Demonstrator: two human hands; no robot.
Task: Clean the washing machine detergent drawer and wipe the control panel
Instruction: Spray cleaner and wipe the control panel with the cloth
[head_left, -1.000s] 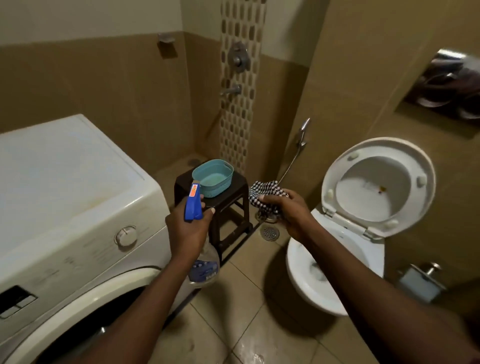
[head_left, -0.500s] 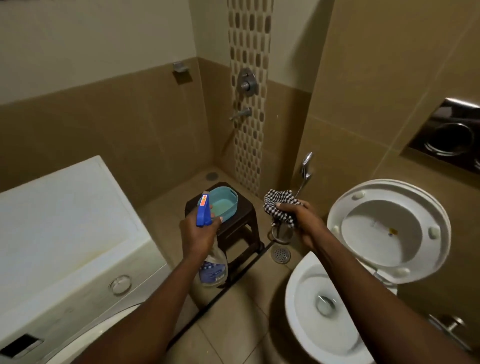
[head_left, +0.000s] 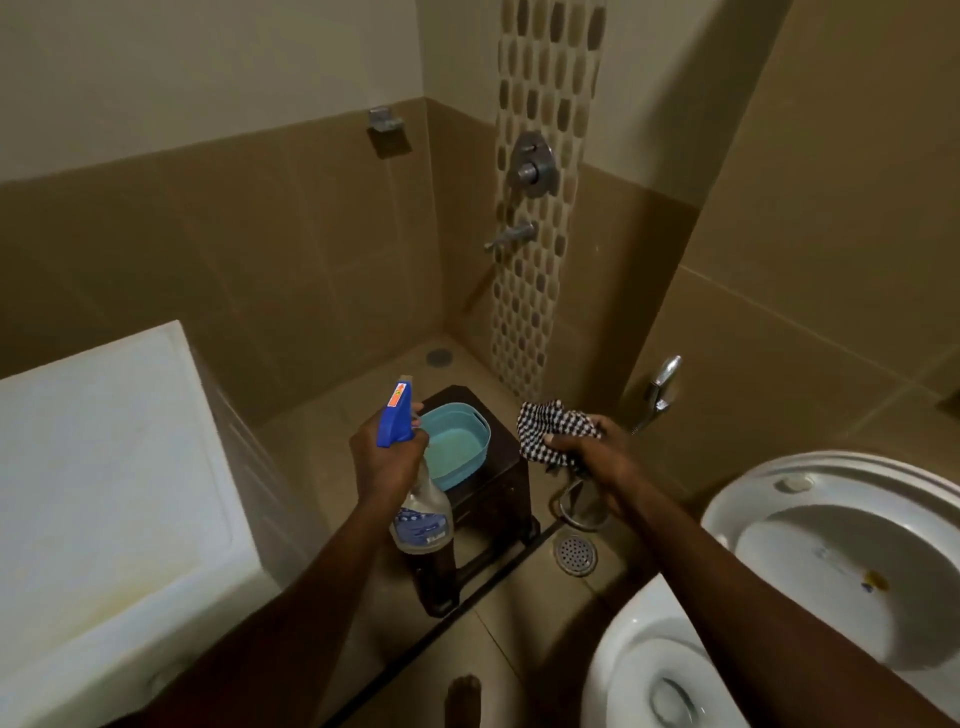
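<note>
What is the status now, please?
Left hand grips spray bottle. Right hand holds checkered cloth. Washing machine at left, untouched.

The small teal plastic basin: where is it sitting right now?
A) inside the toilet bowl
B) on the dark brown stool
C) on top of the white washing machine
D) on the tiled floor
B: the small teal plastic basin rests on the dark brown stool, behind the two raised hands.

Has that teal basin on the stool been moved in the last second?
No. The basin sits on the same spot of the stool; only the head camera tilted, shifting everything in the picture.
</note>
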